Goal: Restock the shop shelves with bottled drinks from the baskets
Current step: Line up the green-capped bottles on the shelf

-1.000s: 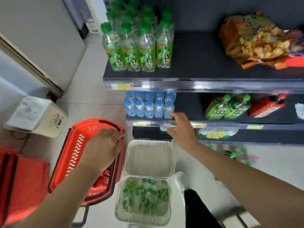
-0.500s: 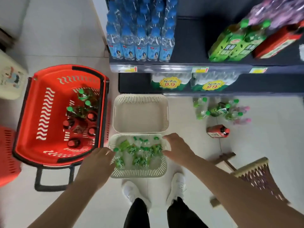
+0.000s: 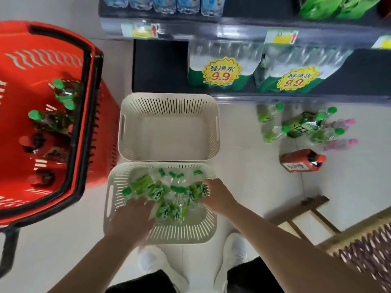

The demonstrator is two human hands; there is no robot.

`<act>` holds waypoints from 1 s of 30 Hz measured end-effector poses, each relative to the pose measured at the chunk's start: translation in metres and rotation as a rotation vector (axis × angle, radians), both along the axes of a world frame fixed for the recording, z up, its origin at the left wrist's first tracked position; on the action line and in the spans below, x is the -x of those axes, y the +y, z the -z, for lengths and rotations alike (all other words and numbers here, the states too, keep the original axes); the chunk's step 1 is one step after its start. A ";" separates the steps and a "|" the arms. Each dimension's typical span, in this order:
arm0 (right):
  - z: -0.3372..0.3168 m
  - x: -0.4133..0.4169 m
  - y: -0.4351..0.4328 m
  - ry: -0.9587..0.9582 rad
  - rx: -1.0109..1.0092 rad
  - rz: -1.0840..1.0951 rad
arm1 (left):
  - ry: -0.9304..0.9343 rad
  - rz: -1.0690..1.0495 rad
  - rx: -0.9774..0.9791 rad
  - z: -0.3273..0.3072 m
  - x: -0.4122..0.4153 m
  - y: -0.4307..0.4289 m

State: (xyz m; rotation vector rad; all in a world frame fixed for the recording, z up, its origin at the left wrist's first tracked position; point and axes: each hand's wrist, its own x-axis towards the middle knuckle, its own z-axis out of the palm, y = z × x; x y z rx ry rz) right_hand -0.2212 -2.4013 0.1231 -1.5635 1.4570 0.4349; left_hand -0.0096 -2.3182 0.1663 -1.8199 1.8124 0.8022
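Landmark: near cream basket, on the floor in front of the person's feet.
Task's thing: green-capped bottles, heaped lying down inside the near cream basket.
Left hand: over the basket's left half, fingers on the heap; too blurred to tell whether it grips.
Right hand: at the basket's right side, fingers curled round one bottle of the heap.
Far cream basket: touching the landmark's far edge.
Red basket: left of the landmark, with more bottles inside.
Shelf: beyond the far basket, carrying water packs marked 9.9.
Loose bottles: on the floor, beyond and right of the landmark.
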 end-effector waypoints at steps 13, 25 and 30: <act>0.190 -0.072 -0.013 -0.059 -0.156 -0.383 | -0.089 -0.195 0.106 0.118 -0.048 -0.031; 0.185 -0.069 -0.021 -0.140 0.012 -0.725 | 0.246 -0.198 0.009 0.130 -0.033 -0.035; 0.155 -0.063 -0.054 -0.264 0.028 -0.654 | 0.427 -0.301 -0.019 0.138 -0.037 -0.039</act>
